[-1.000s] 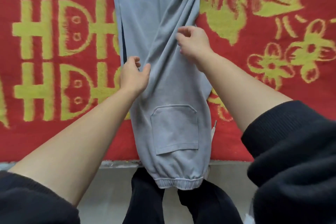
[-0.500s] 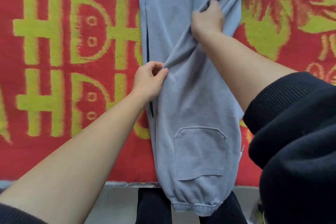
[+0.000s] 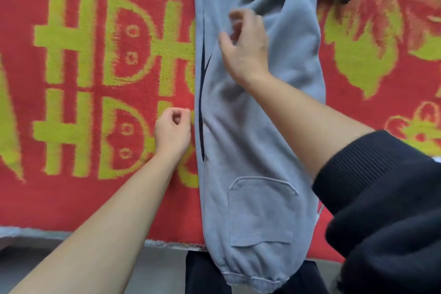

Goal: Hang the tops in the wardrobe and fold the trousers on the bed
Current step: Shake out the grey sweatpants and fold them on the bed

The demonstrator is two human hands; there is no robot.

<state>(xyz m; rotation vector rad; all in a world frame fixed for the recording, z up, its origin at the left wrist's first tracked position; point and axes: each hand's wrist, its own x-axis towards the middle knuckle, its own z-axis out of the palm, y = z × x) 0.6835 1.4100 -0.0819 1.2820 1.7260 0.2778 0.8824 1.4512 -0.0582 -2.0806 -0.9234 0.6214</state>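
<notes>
Right hand (image 3: 245, 48), blurred, sits on the grey fleece trousers (image 3: 257, 150) laid lengthwise on the red-and-yellow bed blanket (image 3: 95, 31), grip unclear; left hand (image 3: 173, 131) curls empty beside them. Folding looks underway; next, align the legs.

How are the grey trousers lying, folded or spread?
The grey trousers are folded lengthwise only: two layers show at their left edge, stretched along the red blanket.

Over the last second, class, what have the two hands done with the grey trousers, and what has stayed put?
The left hand let go of the fold and now lies curled on the red blanket beside the grey trousers. The right hand has spread its fingers from their grip; blur hides whether it holds cloth. The upper leg lies straighter. Unchanged: the cuff hangs past the blanket's edge.
</notes>
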